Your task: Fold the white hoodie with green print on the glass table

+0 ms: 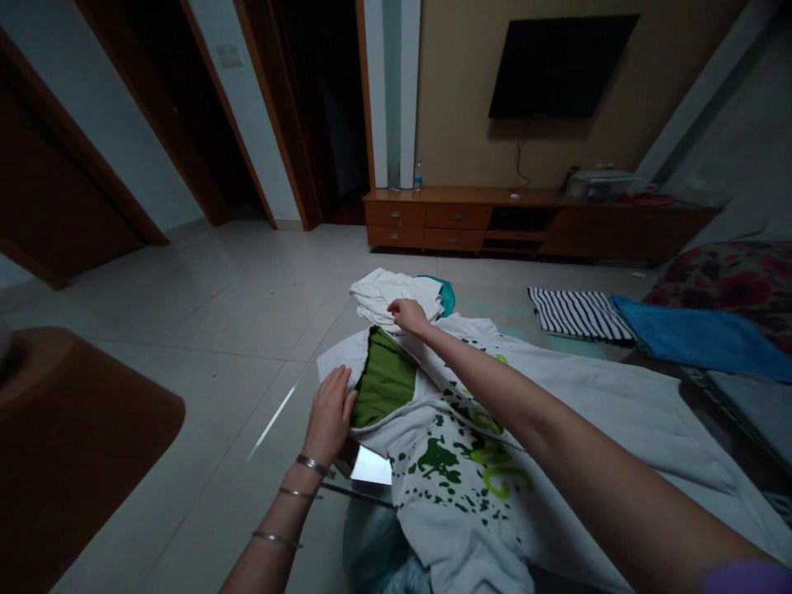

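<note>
A white hoodie with green splatter print and lettering lies spread over a glass table. Its hood, lined in green, is turned toward the left with the lining showing. My left hand, wearing several thin bangles on the wrist, grips the hood's near left edge between thumb and fingers. Across the hood, my right hand has its fingers closed in a pinch at the far edge. Just beyond it sits a bunched white cloth, with a teal cloth partly showing behind.
On the right lie a black-and-white striped cloth and a blue cloth, near a floral-covered seat. A brown rounded piece of furniture stands at the left. Along the far wall runs a wooden TV cabinet.
</note>
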`<action>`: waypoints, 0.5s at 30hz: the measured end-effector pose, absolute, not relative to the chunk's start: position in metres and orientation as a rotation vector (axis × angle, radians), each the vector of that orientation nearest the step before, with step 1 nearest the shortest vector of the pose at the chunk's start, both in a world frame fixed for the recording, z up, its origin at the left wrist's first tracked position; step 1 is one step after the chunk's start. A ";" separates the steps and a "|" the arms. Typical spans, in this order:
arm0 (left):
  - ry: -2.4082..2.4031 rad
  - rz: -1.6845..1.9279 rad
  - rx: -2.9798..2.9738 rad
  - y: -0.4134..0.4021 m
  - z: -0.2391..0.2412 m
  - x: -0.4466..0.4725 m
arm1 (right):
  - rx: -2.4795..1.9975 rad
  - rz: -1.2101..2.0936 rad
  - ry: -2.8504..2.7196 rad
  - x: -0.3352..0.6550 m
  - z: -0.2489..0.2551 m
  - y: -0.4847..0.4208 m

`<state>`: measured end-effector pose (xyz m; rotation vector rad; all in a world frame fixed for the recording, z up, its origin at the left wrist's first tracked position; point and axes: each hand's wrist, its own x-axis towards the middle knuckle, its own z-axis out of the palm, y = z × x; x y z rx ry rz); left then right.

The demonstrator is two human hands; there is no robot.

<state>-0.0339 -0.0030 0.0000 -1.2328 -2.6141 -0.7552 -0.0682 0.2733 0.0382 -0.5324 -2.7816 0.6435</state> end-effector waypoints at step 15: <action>-2.798 -0.360 -1.485 -0.015 -0.036 -0.027 | -0.260 0.904 -2.623 0.056 0.041 0.256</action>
